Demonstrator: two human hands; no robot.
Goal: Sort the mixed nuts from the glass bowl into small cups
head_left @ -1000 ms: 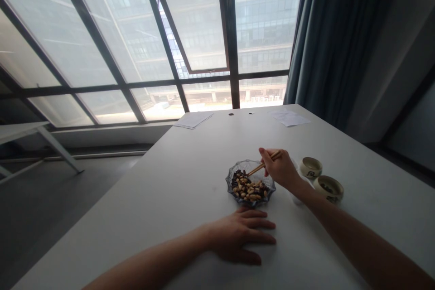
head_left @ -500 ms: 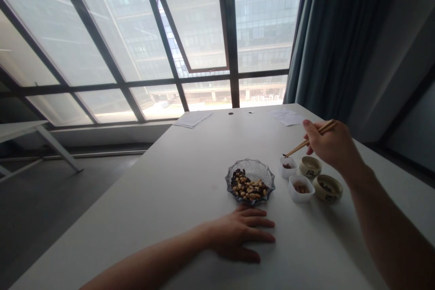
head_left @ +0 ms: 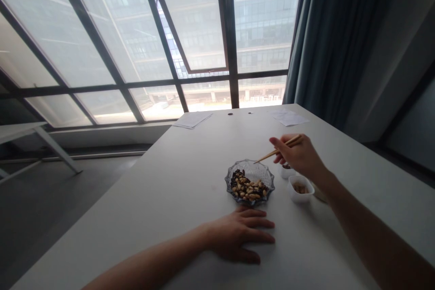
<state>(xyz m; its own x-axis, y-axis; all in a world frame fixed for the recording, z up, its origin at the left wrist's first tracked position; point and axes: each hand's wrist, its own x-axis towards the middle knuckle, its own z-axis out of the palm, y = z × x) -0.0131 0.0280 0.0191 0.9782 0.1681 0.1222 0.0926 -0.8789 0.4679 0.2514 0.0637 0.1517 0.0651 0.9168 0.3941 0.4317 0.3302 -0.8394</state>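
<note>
Narrow grip of the right hand (head_left: 299, 156) on a pair of wooden chopsticks (head_left: 277, 149), thumb and fingers pinching the upper halves, tips angled left and down toward the far rim of a scalloped glass bowl (head_left: 270, 176). Nothing visible between the tips, though too small for certainty. In that bowl, right of the middle of the white bench (head_left: 136, 199), a generous heap of mixed beans and peanuts (head_left: 246, 189), dark and pale kinds mingled. Just right of the bowl, a small white square cup (head_left: 301, 189) with a few pale nuts in the bottom. Farther off, partly hidden beneath the right hand, a second white cup (head_left: 287, 171) with something dark just showing. Behind the right wrist, only a sliver of a ceramic cup (head_left: 319, 195). Left hand (head_left: 238, 235) flat and open on the bench, fingers spread, near the bowl's near rim, holding nothing. So far, only small amounts in the white cups, and the bulk left in the bowl. Along the far edge, sheets of paper (head_left: 192, 120), and beyond them a tall window (head_left: 95, 45) and a dark curtain (head_left: 326, 45).
</note>
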